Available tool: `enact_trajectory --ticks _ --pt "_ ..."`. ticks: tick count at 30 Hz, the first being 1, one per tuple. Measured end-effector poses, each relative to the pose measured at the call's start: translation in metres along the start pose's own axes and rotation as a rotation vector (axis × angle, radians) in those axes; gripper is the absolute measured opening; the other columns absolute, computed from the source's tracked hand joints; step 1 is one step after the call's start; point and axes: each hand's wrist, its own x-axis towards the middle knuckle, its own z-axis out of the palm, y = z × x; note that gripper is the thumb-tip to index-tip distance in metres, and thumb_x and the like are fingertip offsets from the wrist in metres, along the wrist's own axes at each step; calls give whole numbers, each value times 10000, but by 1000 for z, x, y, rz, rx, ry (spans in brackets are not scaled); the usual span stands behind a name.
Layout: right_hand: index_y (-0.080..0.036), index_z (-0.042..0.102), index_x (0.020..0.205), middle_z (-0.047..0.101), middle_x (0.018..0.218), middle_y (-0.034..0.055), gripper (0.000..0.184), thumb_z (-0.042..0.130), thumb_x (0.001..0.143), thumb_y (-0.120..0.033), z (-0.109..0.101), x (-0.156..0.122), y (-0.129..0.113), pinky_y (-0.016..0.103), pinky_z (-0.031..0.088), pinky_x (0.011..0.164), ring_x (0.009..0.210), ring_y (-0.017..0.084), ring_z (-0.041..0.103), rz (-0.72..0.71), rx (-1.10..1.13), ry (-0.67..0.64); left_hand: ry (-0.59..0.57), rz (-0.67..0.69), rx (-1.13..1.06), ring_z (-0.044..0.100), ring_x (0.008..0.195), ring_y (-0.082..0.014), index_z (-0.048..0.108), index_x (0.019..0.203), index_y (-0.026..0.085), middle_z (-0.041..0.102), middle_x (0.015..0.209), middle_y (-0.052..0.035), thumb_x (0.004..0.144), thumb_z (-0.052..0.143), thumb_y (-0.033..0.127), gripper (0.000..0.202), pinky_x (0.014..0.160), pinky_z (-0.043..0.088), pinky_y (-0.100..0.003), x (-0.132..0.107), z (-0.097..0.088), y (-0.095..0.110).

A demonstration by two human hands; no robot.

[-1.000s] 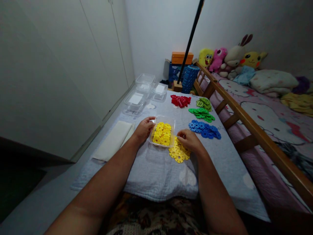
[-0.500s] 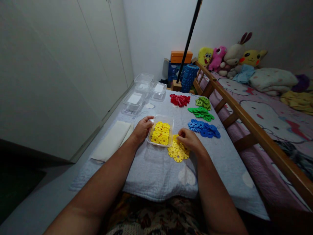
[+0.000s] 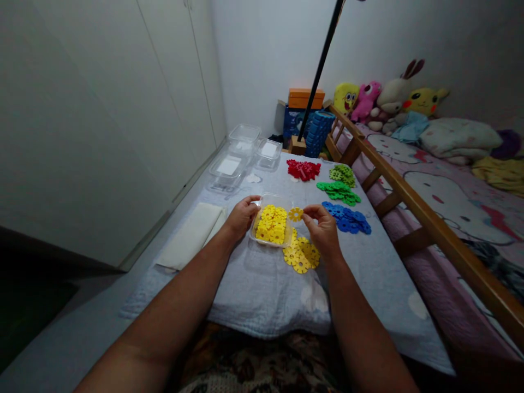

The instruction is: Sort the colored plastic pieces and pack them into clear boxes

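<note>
My left hand (image 3: 244,217) grips the left rim of a clear plastic container (image 3: 271,244), which is tilted a little toward me. Inside it lie several yellow flower-shaped discs (image 3: 272,222). Between the thumb and fingertips of my right hand (image 3: 322,225) is a single yellow notched disc (image 3: 295,214), held just right of the container's rim. Below that hand, a loose pile of yellow discs (image 3: 302,255) rests on the cloth, partly against the container.
Blue (image 3: 347,218), green (image 3: 339,191), light green (image 3: 343,174) and red pieces (image 3: 303,170) lie in piles right and behind. Clear containers (image 3: 227,166) stand at the back left. A folded cream cloth (image 3: 190,236) is at left. A wooden bed rail (image 3: 405,210) borders the right side.
My right hand has lifted one yellow disc off the pile and brought it up beside the container. My left hand keeps its grip on the container. The view has shifted slightly.
</note>
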Motion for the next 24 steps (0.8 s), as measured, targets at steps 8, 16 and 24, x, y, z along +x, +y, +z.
enact_trajectory --ticks 8,16,24 --pt "-262 717 881 707 901 35 104 620 845 -248 18 -10 -11 435 426 960 957 246 607 -126 -214 -124 -6 5 4 533 492 -115 608 1063 177 587 617 53 580 694 191 491 482 375 -209 0 0 1" --pt "-275 731 922 734 920 29 152 631 840 -198 23 -12 -7 493 314 1054 1007 255 583 -159 -311 -159 8 -1 9 544 503 -120 620 1087 168 584 615 50 592 690 190 500 490 386 -212 -1 0 1" --pt "-238 702 921 725 984 53 145 565 875 -235 15 -7 -6 436 375 989 1032 259 582 -184 -318 -84 14 5 14 549 506 -120 636 1099 164 566 597 56 595 697 185 508 484 382 -210 0 -1 0"
